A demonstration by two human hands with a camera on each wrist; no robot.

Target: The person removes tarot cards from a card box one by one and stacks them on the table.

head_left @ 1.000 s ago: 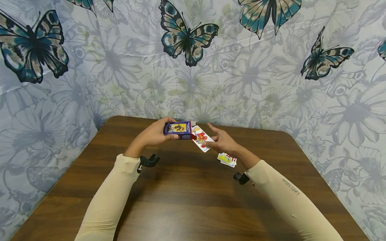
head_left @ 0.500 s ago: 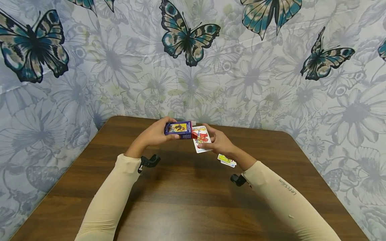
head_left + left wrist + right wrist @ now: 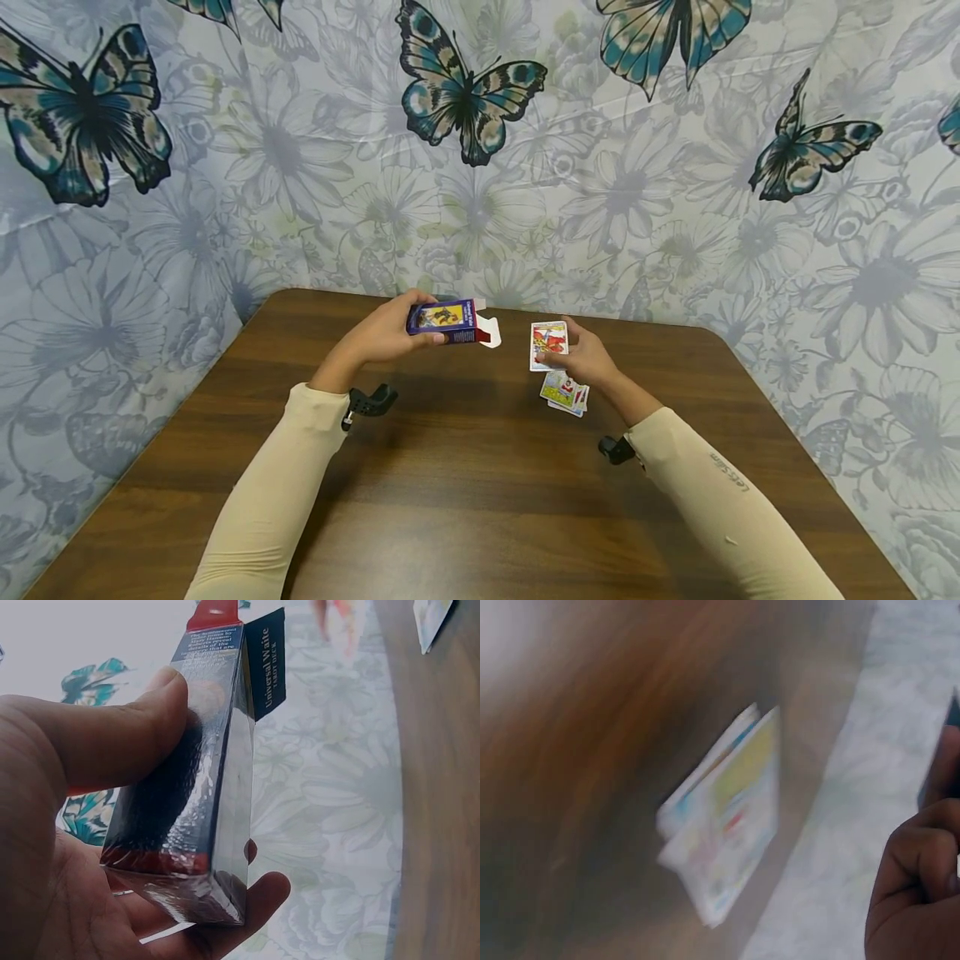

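My left hand grips a dark blue tarot card box, thumb on one side and fingers round the other. The box's end flap, lettered "Universal Waite Tarot Deck", stands open toward the right. In my right hand is a white-bordered tarot card with a red and yellow picture, pinched by the thumb; whether more cards lie behind it I cannot tell. Just below that hand, a small loose pile of tarot cards lies face up on the table. The pile looks blurred in the right wrist view.
The brown wooden table reaches back to a wall covering printed with grey flowers and teal butterflies. A black strap is on the left wrist and another strap on the right.
My right hand has drawn the tarot card away from the box's open end and moved right, over the far side of the pile. The left hand and box have barely moved.
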